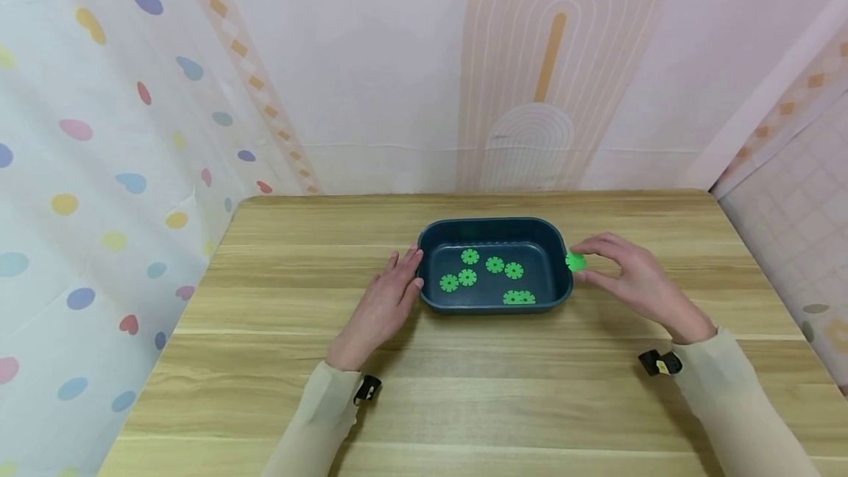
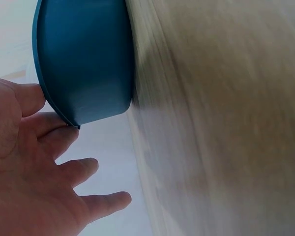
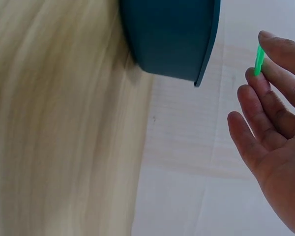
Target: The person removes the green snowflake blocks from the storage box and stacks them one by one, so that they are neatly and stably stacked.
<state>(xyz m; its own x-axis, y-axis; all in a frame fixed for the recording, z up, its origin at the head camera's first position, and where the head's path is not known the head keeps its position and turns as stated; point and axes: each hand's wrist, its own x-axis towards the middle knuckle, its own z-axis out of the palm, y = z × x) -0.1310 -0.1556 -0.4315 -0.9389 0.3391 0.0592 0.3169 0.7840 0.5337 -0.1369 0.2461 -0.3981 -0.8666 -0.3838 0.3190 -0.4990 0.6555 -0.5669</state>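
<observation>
A dark blue rectangular basin (image 1: 497, 308) sits on the wooden table. Inside it lie several green notched plastic discs (image 1: 470, 256), shaped like snowflake building pieces; two overlap near the front wall. My left hand (image 1: 384, 304) touches the basin's left rim, and in the left wrist view the other fingers of the left hand (image 2: 34, 167) are spread and fairly straight. Just outside the right rim, my right hand (image 1: 639, 282) pinches a green snowflake disc (image 1: 576, 261) between thumb and fingertips. The right wrist view shows that disc edge-on, held above the basin's rim level.
The wooden table (image 1: 278, 359) extends around the basin on all sides. A patterned cloth (image 1: 371, 79) hangs behind the far edge, with dotted cloth (image 1: 99, 168) on the left. Each sleeve cuff has a small black device (image 1: 660, 364) at the wrist.
</observation>
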